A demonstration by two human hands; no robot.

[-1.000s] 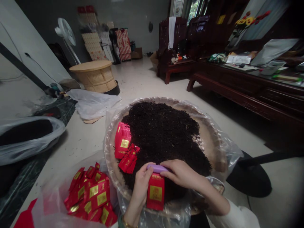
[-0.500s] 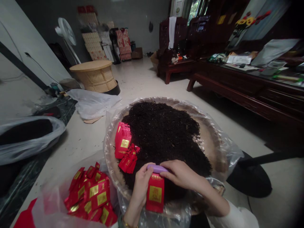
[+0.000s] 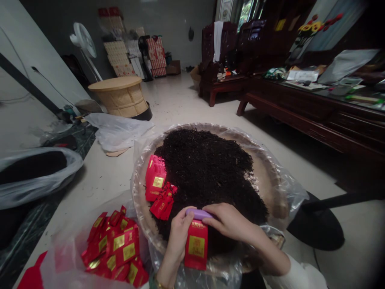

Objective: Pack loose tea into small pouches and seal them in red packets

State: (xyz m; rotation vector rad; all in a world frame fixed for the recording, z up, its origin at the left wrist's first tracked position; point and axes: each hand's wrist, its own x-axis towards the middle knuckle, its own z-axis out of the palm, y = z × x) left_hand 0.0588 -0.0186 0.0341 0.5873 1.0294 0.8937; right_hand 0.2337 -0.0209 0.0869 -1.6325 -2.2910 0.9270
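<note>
A small purple tool (image 3: 199, 214) is pinched at its left end between the thumb and curled fingers of the left hand (image 3: 179, 230) and at its right end by the nearly closed right hand (image 3: 224, 218), and by it the top of a red packet with a gold label (image 3: 196, 245) is covered at the near edge of the round tray (image 3: 272, 188). Beyond the hands the tray is heaped with dark loose leaves (image 3: 207, 164), with red packets (image 3: 156, 180) laid at its left side, while farther off a round woven stand (image 3: 120, 98) and a dark wooden table (image 3: 313, 108) are seen
</note>
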